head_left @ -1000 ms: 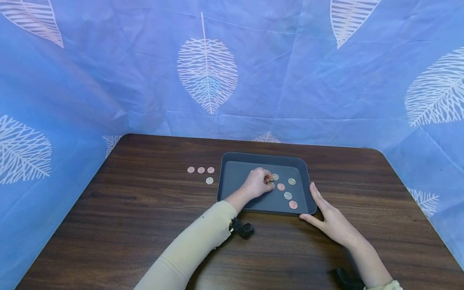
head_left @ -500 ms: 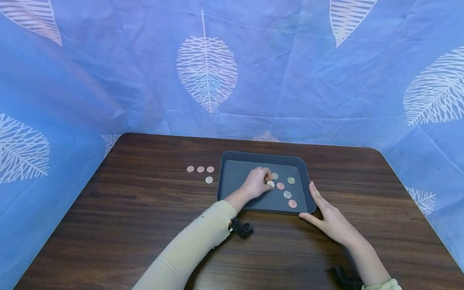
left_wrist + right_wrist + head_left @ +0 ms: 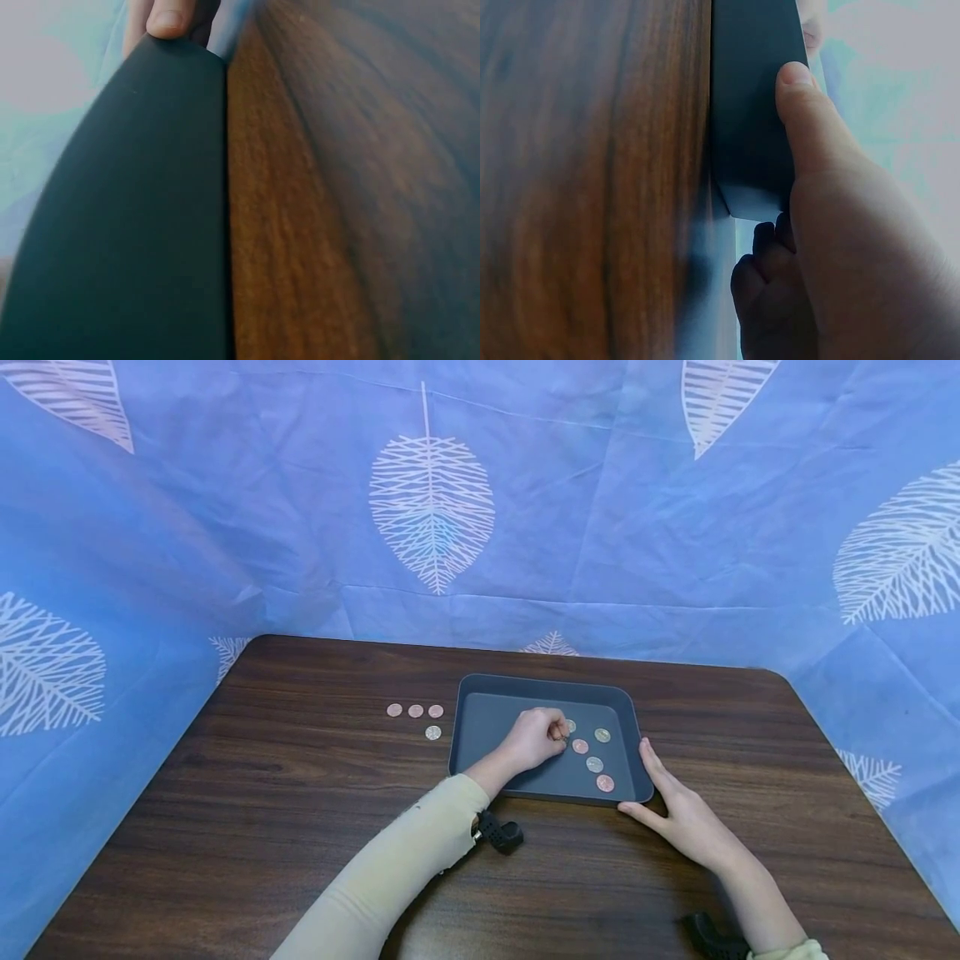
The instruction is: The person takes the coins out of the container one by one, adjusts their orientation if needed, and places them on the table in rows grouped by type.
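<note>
Partitioned table nook; home, lab or office, I can't tell. Blue creased fabric hangings (image 3: 637, 535) fill the upper half of the frame and run down its left and right edges, closing me in on three sides. Large white skeletal leaf prints (image 3: 432, 514) across them. Centre to bottom edge: my dark brown wood-grain table (image 3: 300, 818), far corners rounded.
</note>
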Demonstrator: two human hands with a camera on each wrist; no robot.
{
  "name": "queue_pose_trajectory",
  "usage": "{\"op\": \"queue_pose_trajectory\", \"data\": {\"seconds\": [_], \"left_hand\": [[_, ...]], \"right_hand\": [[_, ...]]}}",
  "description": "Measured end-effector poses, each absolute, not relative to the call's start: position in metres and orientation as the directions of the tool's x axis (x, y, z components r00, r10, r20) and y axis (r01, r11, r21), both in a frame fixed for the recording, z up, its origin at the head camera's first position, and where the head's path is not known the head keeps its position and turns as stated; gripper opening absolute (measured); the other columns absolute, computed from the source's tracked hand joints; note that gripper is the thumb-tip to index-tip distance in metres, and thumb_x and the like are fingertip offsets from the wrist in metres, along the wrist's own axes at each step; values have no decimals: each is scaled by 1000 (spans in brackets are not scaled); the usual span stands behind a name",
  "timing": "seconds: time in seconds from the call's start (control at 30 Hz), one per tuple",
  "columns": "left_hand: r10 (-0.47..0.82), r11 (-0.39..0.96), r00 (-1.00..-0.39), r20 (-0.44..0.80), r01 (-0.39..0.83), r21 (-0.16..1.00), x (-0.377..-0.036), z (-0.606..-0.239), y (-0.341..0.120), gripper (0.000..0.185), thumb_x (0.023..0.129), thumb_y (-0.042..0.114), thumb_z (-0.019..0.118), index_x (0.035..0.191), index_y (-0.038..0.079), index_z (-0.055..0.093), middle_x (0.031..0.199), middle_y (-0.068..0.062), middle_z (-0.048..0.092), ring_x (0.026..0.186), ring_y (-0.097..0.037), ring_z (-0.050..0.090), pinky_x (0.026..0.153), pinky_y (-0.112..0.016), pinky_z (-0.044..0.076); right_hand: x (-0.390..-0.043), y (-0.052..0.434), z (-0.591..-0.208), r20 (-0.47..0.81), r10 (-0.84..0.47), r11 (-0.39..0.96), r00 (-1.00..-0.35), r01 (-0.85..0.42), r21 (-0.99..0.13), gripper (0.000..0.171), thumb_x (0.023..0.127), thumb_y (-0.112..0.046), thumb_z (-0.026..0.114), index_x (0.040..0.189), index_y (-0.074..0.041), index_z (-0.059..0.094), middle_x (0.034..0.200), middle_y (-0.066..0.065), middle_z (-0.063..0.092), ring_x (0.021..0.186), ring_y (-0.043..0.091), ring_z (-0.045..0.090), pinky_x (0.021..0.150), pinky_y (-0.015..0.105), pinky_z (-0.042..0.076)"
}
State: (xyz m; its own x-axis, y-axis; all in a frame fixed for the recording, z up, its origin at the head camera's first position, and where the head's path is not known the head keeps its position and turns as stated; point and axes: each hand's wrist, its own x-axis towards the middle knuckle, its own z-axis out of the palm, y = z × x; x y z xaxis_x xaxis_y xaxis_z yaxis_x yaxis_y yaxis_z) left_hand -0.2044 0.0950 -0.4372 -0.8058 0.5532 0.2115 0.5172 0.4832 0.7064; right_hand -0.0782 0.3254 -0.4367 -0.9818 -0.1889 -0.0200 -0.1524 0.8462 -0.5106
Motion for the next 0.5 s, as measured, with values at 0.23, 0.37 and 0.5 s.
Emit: {"op": "queue_pose_trajectory", "data": {"seconds": [0.23,0.37,0.5], "left_hand": [[542,395,-813,213,470,790,-200,-426,89,7,86,2,69,87,7,66,77,3,58,68,-6,52,63,-17,44],[530,318,-821,212,424,848,-196,-414,79,7,86,5,70,91,8,66,79,2,59,70,-7,54,63,-19,46],[510,282,-830,225,408,868,-192,-403,64,7,87,6,70,93,8,67,80,2,60,72,-9,55,64,-22,47]], "right_hand": [[-78,326,-439,-12,-192,840,-981,-158,-518,97,89,-54,60,154,-20,-3,157,18,6,133,50,25,96,66,31],[-78,326,-439,-8,-194,839,-981,-162,-519,97,88,-53,60,154,-20,-3,157,18,6,133,50,25,96,66,30],[-78,326,-438,-12,-193,841,-981,-159,-517,97,88,-54,60,154,-21,-3,158,17,5,133,50,25,96,67,30]]}}
